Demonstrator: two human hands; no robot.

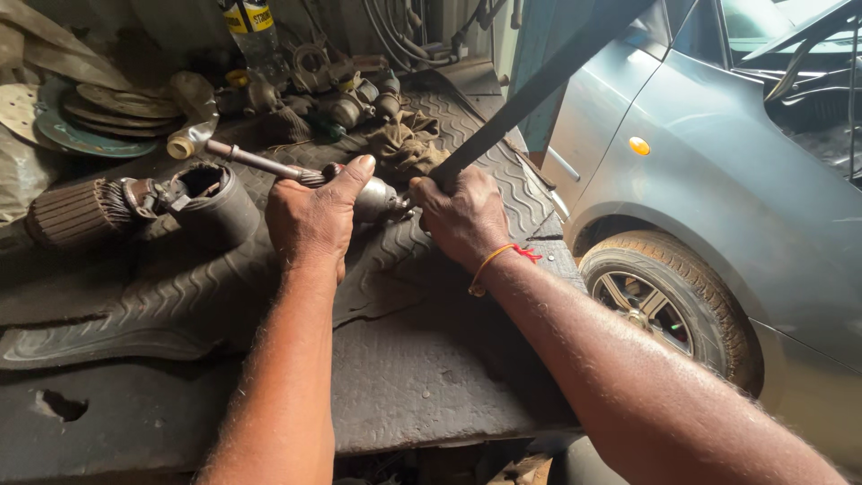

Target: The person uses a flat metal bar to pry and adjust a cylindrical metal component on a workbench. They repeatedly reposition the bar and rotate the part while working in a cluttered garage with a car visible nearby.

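Observation:
My left hand (312, 216) is closed around a greasy metal drive shaft joint (375, 198) that lies on a dark rubber mat (395, 269); its thin shaft (256, 160) sticks out to the upper left. My right hand (462, 214) grips the lower end of a long dark bar (539, 85) that slants up to the right, its tip pressed against the joint. An orange thread band (489, 262) circles my right wrist.
A ribbed rubber boot with a round metal cup (211, 193) lies left of the hands. Brake discs (90, 117), a plastic bottle (256, 36), oily rags (404, 144) and metal parts crowd the back. A grey car (718, 180) with its wheel (655, 296) stands at right.

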